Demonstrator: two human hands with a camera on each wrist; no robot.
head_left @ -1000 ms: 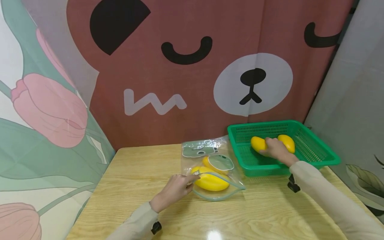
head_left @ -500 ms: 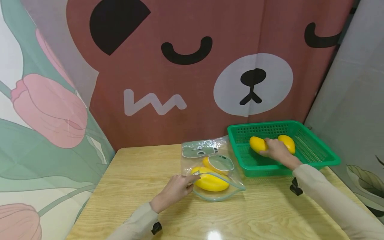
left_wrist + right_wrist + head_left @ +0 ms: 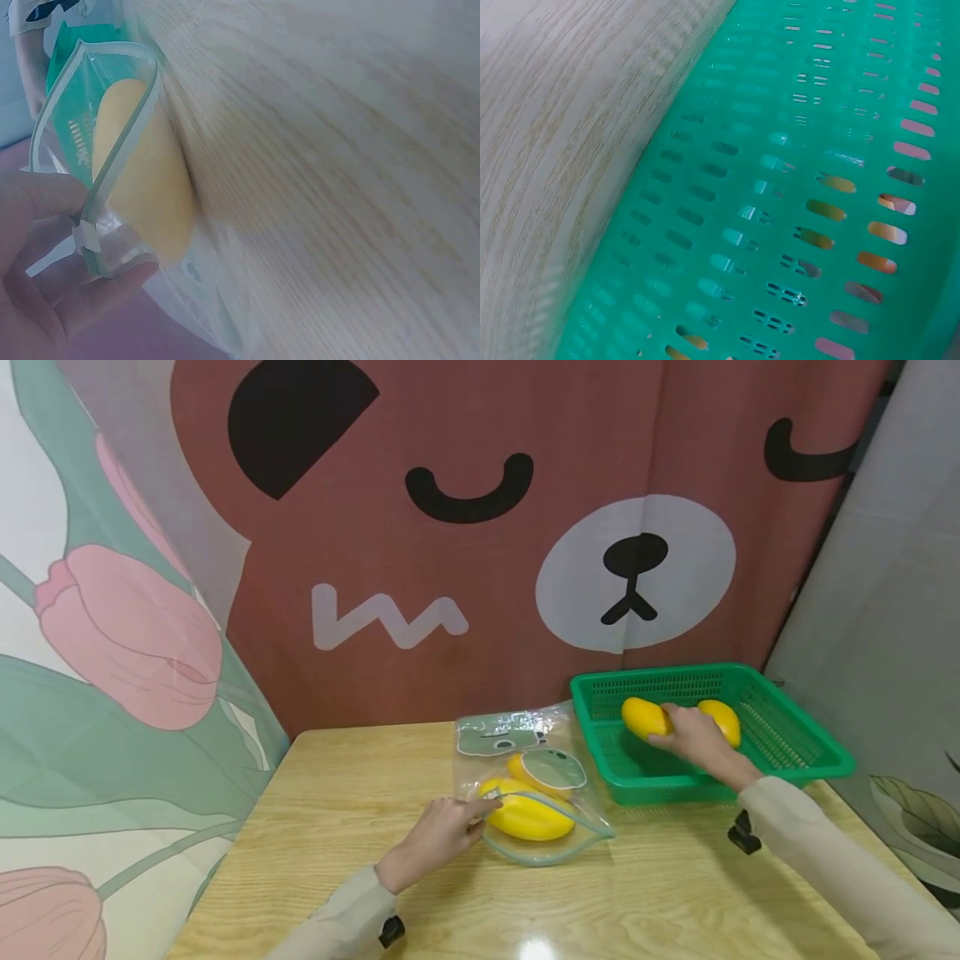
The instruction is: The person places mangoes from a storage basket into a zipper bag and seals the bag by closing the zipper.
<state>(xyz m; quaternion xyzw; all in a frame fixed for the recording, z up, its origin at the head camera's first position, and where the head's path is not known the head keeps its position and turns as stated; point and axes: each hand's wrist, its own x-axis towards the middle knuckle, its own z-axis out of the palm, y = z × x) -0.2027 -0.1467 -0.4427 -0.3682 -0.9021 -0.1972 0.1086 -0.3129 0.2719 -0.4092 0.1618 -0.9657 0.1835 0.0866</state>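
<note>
My left hand (image 3: 442, 833) pinches the mouth edge of a clear zip bag (image 3: 480, 768) lying on the table. In the left wrist view, thumb and fingers of the hand (image 3: 30, 206) hold the green-edged rim beside the white slider (image 3: 88, 236), and the mouth gapes. Inside lie a bright yellow mango (image 3: 528, 818) and another yellow fruit (image 3: 516, 767), partly covered by a printed patch. To the right, my right hand (image 3: 693, 735) grips a mango (image 3: 643, 718) over the green basket (image 3: 652, 793). A second mango (image 3: 723, 725) sits behind that hand.
The slotted basket wall (image 3: 705, 217) fills most of the right wrist view and hides the right hand there. A bear-print curtain (image 3: 420, 685) hangs along the table's back edge. The wooden table (image 3: 337, 802) extends in front and left of the bag.
My right hand and the gripped mango have shifted slightly, the mango's left end tipping up and left. The left hand keeps its hold on the bag edge.
</note>
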